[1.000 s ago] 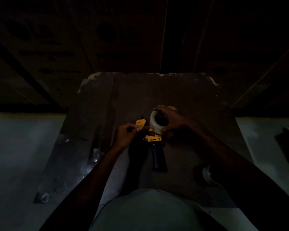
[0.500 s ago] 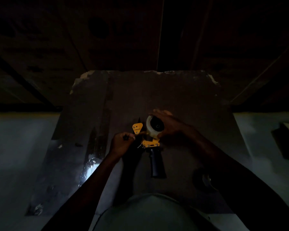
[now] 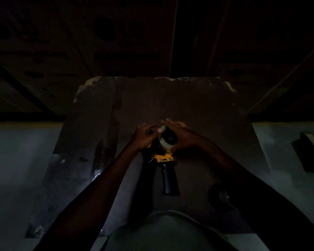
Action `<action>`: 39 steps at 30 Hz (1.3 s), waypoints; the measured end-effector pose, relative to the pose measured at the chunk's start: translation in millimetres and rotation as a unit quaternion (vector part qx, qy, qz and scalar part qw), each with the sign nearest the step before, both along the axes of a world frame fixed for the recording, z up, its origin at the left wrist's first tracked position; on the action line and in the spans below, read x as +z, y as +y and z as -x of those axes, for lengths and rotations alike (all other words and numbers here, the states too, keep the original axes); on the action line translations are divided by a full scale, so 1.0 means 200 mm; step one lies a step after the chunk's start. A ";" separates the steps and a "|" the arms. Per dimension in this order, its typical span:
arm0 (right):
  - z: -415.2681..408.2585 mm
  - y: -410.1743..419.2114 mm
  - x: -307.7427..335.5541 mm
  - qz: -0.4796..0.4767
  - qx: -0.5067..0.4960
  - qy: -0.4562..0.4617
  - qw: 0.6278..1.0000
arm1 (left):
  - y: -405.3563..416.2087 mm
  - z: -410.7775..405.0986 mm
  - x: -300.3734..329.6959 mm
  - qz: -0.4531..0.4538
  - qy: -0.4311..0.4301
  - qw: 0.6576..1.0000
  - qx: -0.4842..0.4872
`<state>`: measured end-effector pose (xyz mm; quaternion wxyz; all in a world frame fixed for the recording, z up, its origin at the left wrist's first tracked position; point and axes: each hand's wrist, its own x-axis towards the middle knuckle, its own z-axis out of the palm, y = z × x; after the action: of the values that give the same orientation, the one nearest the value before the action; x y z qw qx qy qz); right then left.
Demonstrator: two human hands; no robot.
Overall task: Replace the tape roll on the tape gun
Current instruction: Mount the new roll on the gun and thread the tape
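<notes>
The scene is very dark. A yellow tape gun with a black handle lies on a brown cardboard sheet, handle toward me. A pale tape roll sits on the gun's hub. My right hand cups the roll from the right, fingers stretched over its top and thumb under it. My left hand is closed on the gun's front end, left of the roll, and covers the yellow flap there. Whether it pinches a tape end is hidden.
Another tape roll lies dimly on the cardboard under my right forearm. A grey floor surrounds the sheet. Dark cardboard boxes stand behind it, and a dark object sits at the right.
My left hand has moved up and right to the roll and now covers the yellow flap. My right hand's fingers have spread flatter over the roll.
</notes>
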<state>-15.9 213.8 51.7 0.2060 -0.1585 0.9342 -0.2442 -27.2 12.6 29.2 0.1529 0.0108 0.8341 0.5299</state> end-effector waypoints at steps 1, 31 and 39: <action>0.01 0.00 -0.01 0.007 0.007 0.000 1.000 | 0.01 0.01 0.00 0.003 -0.008 1.000 -0.022; -0.08 0.12 -0.24 0.430 -0.420 -0.286 0.747 | 0.05 0.09 -0.13 -0.074 -0.174 0.981 -0.045; -0.04 0.10 -0.27 0.428 -0.440 -0.279 0.739 | 0.05 0.10 -0.19 -0.057 -0.146 0.987 -0.021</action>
<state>-7.7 233.6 -2.9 0.2374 0.2734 0.5977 -0.7153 -47.4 23.2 -9.6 0.2836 -0.0402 0.7707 0.5691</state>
